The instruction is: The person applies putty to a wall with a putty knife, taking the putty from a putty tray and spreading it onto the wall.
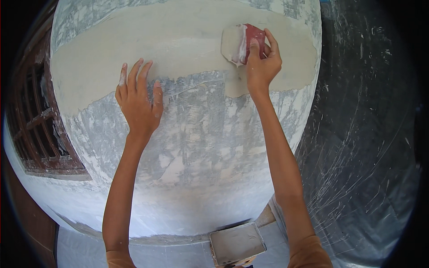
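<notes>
My right hand (263, 69) grips a red putty scraper (255, 35) against the upper right of a wall (192, 129). White putty is smeared along the scraper, and a putty-coated flat part shows on its left side. My left hand (139, 105) is bare, its fingers spread over the wall left of centre, with pale putty on the fingertips. Across the upper wall runs a broad, smooth beige band of wet putty (174, 42) with a ragged lower border. Below it the surface is patchy grey and white.
A brown wooden window grille (42, 129) is set into the wall at the left. On the right hangs a dark sheet (362, 134) spattered with white. At the wall's foot stands a rectangular container (241, 260) holding grey putty.
</notes>
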Demonstrator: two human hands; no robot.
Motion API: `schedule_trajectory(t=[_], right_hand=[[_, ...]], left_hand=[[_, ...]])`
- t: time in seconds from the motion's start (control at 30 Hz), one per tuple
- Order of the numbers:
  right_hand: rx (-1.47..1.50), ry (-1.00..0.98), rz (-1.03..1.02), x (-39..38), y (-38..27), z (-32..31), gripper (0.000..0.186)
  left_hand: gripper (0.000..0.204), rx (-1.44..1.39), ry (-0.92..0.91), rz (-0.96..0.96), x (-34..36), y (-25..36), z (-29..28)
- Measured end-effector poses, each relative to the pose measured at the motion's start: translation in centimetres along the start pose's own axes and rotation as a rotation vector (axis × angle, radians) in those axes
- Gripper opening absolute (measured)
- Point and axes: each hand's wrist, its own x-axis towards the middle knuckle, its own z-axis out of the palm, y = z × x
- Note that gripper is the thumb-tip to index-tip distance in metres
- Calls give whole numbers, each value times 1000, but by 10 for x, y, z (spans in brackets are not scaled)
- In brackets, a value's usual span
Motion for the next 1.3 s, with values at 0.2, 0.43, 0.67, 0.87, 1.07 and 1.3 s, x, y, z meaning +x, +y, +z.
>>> schedule_trajectory(t=[0.2, 0.43, 0.67, 0.87, 1.07, 1.3], right_hand=[[48, -157, -35, -6, -3, -7, 39], [-114, -117, -37, 13, 16, -44, 38], [22, -144, -20, 44, 16, -46, 40], [13, 10, -75, 78, 27, -78, 41], [-20, -248, -61, 52, 26, -46, 41], [49, -17, -32, 62, 17, -59, 40]], left_hand=[[43, -55, 33, -25, 4, 8, 9], [44, -15, 17, -1, 5, 14, 19], [44, 12, 33, -3, 6, 11, 15], [44, 4, 47, 5, 7, 18, 24], [44, -1, 42, 18, 11, 28, 23], [43, -11, 42, 34, 14, 19, 22]])
